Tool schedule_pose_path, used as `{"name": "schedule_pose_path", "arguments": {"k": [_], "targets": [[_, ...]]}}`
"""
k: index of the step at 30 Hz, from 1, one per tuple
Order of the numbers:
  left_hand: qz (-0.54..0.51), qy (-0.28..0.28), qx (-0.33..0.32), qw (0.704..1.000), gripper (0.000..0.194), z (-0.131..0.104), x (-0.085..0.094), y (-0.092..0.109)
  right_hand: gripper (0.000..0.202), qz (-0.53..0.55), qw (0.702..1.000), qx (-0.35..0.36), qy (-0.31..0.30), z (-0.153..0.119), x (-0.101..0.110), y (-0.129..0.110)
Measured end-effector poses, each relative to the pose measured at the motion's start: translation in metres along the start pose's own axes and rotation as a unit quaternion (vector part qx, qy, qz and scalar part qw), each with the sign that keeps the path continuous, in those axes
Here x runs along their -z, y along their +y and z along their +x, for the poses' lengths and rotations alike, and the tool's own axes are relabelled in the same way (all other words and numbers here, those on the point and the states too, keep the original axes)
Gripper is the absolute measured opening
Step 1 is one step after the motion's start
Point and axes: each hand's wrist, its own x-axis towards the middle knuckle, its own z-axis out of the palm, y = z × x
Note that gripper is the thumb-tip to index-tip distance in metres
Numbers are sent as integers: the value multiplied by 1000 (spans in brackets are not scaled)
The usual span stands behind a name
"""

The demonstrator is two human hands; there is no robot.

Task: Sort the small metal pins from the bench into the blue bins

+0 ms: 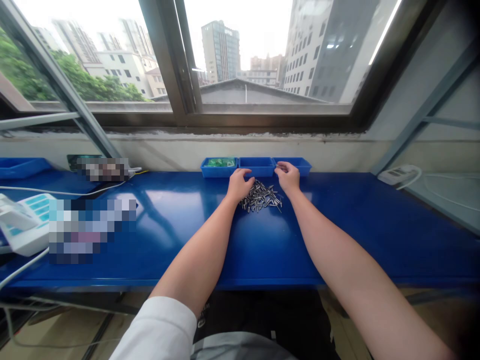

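White sleeve [161, 325] nearest, I see metal pins [261, 196] heaped centrally, likely for reach. Left hand [240, 185] half-curls, hold unclear; right hand [288, 177] seemingly pinches one.

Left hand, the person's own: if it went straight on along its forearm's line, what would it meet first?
The left hand would probably meet the middle rectangular blue plastic bin at its front wall, though depth is unclear here.
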Motion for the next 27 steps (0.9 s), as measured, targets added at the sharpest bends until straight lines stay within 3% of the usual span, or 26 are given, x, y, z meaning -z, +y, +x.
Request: {"name": "schedule_pose_path", "arguments": {"k": [4, 7, 10, 14, 17, 21, 27], "targets": [[29, -25, -13, 999, 28, -1, -1, -2, 55, -116, 993, -27, 14, 4, 7, 2], [57, -57, -6, 997, 31, -3, -1, 0, 78, -134, 989, -66, -23, 3, 9, 0], [81, -80, 5, 993, 35, -4, -1, 2, 84, -133, 988, -67, -37, 2, 9, 0], [112, -106, -3, 988, 42, -5, 0, 4, 76, -145, 989, -2, -22, 0, 5, 3], [154, -145, -9, 977, 51, -6, 0, 5, 56, -163, 985, 55, -22, -3, 0, 3], [189, -225, 2, 956, 61, -7, 0, 7, 29, -172, 972, 95, -129, -10, -8, 1], [191, -275, 12, 942, 64, -8, -2, 7, 24, -222, 942, 78, -240, -17, -14, 2]]}}
